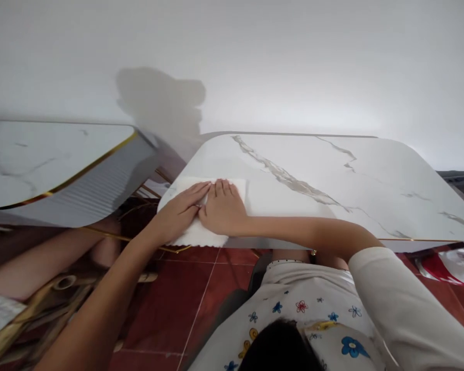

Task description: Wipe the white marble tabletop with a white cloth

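Note:
A white cloth (199,236) lies on the near left corner of a white marble-look table (332,170), with its wavy edge hanging slightly over the front. My left hand (181,206) rests flat on the cloth, fingers stretched out and pointing right. My right hand (222,207) lies flat beside it, fingers pointing away from me. The two hands touch at the thumbs. Neither hand grips anything.
A second marble-look table (42,154) with a gold rim stands to the left, with a gap between the two. The floor is red tile (170,304). A bare limb (34,268) and gold metal frames (42,304) show at the lower left. A white wall is behind.

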A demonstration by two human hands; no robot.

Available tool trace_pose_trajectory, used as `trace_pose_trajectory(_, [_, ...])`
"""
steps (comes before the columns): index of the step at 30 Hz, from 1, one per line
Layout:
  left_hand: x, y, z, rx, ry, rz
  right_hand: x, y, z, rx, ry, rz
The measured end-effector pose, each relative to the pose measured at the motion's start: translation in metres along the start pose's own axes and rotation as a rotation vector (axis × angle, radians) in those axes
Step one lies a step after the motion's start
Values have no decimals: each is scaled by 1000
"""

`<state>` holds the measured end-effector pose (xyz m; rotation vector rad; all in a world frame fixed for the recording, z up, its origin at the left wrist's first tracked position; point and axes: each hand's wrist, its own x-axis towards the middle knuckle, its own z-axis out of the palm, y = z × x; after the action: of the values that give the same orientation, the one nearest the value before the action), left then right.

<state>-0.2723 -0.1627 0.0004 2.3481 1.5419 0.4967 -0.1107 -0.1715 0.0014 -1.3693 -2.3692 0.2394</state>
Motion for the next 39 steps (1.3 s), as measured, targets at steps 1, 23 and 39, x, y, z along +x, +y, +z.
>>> trace_pose_trajectory(1, [-1,-10,-4,-10,27,-25,11,-6,6,2,9,-20])
trace_pose_trajectory(23, [231,-93,-15,-41,113,67,227,115,28,-14,39,72])
trace_pose_trajectory(39, [195,-101,-22,-12,64,63,201,78,32,-105,97,78])
